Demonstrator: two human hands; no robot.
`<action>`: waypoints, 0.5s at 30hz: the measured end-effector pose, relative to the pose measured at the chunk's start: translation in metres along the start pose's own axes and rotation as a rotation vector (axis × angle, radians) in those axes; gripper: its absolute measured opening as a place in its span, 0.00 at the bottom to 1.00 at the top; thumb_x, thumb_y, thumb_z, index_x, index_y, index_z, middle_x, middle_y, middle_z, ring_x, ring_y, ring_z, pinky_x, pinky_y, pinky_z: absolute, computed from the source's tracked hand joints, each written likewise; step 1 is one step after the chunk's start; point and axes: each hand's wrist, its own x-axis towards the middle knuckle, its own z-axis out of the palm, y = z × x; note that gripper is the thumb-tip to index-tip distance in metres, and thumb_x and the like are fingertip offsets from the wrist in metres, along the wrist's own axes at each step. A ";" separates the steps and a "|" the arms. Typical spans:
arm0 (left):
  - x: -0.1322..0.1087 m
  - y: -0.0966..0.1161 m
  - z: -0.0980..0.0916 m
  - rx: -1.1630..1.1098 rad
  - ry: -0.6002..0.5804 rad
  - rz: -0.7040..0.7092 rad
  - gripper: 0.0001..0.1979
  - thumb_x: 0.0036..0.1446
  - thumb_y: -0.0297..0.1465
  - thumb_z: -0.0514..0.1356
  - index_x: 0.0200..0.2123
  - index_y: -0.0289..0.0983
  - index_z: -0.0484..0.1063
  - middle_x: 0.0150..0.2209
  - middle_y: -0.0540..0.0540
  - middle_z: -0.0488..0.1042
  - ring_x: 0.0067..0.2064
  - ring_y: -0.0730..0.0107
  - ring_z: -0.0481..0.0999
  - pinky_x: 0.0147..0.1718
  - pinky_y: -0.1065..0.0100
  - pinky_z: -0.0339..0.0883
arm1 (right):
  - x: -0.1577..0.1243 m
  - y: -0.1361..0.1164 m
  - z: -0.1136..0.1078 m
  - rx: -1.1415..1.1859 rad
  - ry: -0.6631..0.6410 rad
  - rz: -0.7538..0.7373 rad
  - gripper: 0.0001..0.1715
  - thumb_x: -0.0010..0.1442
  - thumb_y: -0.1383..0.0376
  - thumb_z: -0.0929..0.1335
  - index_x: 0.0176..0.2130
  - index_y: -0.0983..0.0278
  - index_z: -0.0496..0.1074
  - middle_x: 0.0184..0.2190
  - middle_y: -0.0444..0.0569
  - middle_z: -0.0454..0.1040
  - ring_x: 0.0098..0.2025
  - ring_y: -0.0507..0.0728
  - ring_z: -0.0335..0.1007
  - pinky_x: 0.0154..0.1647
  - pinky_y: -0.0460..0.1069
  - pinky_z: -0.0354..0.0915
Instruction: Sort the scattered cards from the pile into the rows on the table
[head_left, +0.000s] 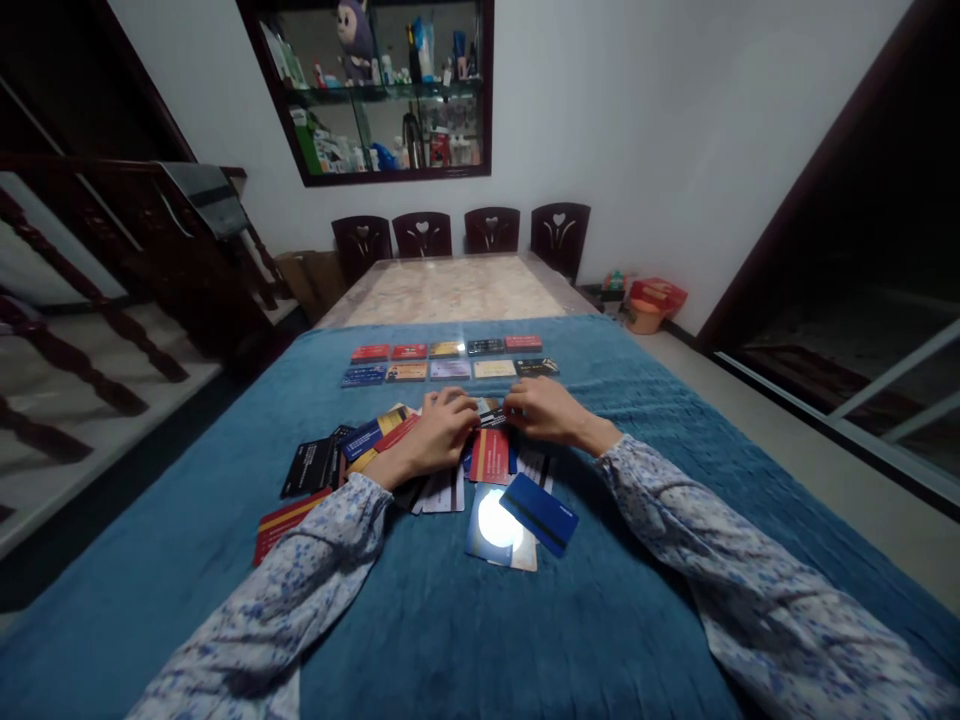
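Between my two hands is a dark-and-white card (491, 415), partly covered by fingers. My left hand (444, 425) has its curled fingers at the card's left side. At the opposite side, my right hand (549, 408) pinches the edge. Just below lies a red card (490, 456) with a yellow stripe. Closer to me, a blue card (541, 512) overlaps a light blue card (484, 540) that shines with glare. Left of my left hand spread several mixed cards, among them a black card (306, 468) and a red one (289, 520) near my sleeve.
Two rows of neat card stacks stand beyond my hands, including a red stack (370, 353) and a cream stack (495, 370). A blue cloth (420, 640) covers the near part of the marble-patterned table (457, 285). Dark chairs (422, 234) line the far end.
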 end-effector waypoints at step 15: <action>0.000 0.004 0.003 -0.024 -0.218 0.180 0.32 0.51 0.21 0.59 0.59 0.50 0.71 0.63 0.47 0.70 0.70 0.46 0.51 0.59 0.44 0.54 | -0.008 -0.008 0.001 0.025 -0.081 -0.051 0.06 0.61 0.66 0.69 0.37 0.63 0.79 0.36 0.51 0.78 0.39 0.57 0.69 0.34 0.50 0.51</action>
